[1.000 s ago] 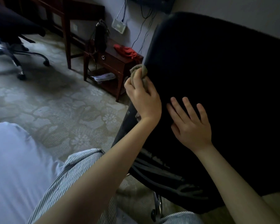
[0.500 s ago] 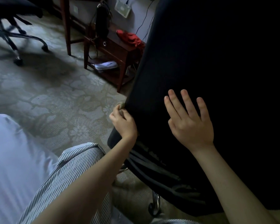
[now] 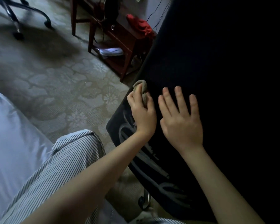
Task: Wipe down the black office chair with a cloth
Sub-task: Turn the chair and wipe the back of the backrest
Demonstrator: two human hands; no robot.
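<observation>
Patterned carpet (image 3: 58, 81) covers the floor of a dim room, seen from above through the eyes of the person at work. At far left lies a pale sheet (image 3: 10, 143), and just beside it a knee in striped trousers (image 3: 71, 159) juts into the foreground. At top left the chrome legs and castors of a second chair (image 3: 23, 15) stand on the carpet, blurred. Farther right, near the wall, is a dark wooden table (image 3: 124, 41) with papers (image 3: 111, 50) on its lower shelf and a red bundle (image 3: 141, 25) on top. Right of centre, the left hand (image 3: 143, 113) reaches in on a bare forearm, its fingers curled round a bunched grey-brown cloth (image 3: 143, 85), which it presses against the left edge of the black chair (image 3: 217, 70); a fold of the cloth pokes out above the knuckles. Just beside it, not touching, the right hand (image 3: 181, 122) lies flat on the chair's broad dark surface, fingers straight and slightly spread, holding nothing. The black chair fills the whole right half of the view, from the top edge down to the bottom, its fabric too dark to show detail. Pale streaks mark its lower left part below the left wrist, and a chrome castor (image 3: 143, 202) shows beneath it on the carpet.
</observation>
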